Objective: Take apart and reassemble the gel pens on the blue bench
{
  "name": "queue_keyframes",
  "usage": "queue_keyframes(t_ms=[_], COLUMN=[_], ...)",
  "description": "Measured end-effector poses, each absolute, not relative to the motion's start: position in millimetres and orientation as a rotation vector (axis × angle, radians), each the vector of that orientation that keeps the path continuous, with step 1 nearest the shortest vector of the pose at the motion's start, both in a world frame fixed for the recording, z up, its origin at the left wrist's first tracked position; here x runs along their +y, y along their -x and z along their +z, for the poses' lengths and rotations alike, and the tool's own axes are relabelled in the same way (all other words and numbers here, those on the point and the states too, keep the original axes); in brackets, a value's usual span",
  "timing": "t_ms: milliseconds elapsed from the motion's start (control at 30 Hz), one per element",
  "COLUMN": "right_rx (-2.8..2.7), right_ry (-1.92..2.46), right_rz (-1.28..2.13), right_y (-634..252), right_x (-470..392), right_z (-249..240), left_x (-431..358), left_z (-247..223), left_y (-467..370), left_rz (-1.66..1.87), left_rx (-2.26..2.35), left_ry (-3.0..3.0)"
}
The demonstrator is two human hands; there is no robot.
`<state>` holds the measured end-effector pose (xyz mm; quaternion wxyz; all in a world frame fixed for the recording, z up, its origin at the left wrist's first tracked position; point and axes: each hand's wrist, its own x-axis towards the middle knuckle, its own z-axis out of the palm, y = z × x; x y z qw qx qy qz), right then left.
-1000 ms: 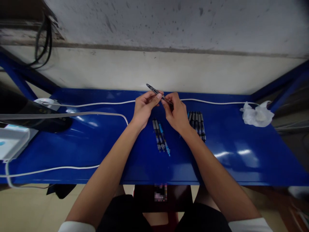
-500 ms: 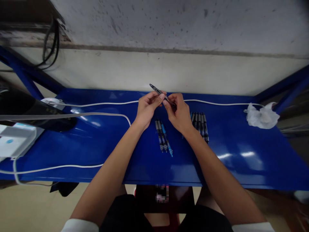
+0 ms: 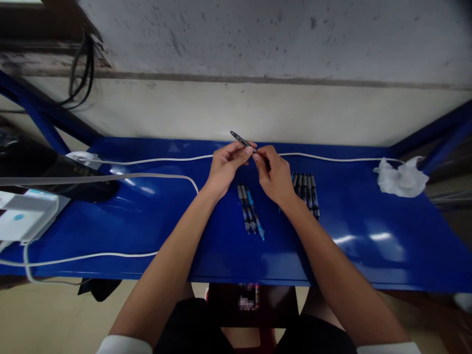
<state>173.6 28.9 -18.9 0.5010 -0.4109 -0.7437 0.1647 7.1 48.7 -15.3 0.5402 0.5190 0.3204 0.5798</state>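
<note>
A grey and black pen (image 3: 240,139) slants up to the left above the table, its tapered dark tip pointing away from me. My left hand (image 3: 226,167) pinches its middle between thumb and fingers. The thumb and fingers of my right hand (image 3: 273,172) close round the lower end, hiding it. Below and between the hands lie two grey-topped pens (image 3: 244,206) and a blue pen (image 3: 255,211), side by side on the table. Several more grey and black pens (image 3: 304,189) lie in a row beside my right wrist, partly covered by the forearm.
The blue table (image 3: 169,226) meets a pale wall at the back. White cables (image 3: 155,160) run across it. On the left are a black cylinder-like object (image 3: 55,169) and a white box (image 3: 27,214); a crumpled clear plastic bag (image 3: 401,178) lies at right.
My right hand's fingers have shifted on the pen; its dark lower end, visible between them before, is now hidden. The left hand keeps its hold. The view has moved slightly.
</note>
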Motion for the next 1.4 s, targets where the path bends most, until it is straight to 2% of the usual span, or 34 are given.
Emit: queue_keyframes(t_ms=[267, 467, 1000, 1300, 1400], right_rx=[-1.822, -1.76, -1.816, -1.822, -1.752], right_ry=[1.037, 1.001, 1.073, 0.978, 0.949], right_rz=[0.343, 0.485, 0.429, 0.548, 0.693], right_y=[-176.4, -173.4, -177.6, -175.0, -174.4], right_x=[32.1, 28.0, 29.5, 27.0, 27.2], right_z=[-19.2, -18.7, -16.3, -13.4, -9.1], left_x=[49.2, 48.0, 49.3, 50.4, 50.5], left_z=[-18.2, -15.7, -17.7, -16.6, -15.3], left_y=[-7.1, -7.3, -5.9, -2.8, -1.8], left_rz=[1.408, 1.398, 1.366, 1.364, 1.338], left_rx=[0.781, 0.765, 0.782, 0.743, 0.71], left_ry=[-1.314, -1.285, -1.326, -1.326, -1.333])
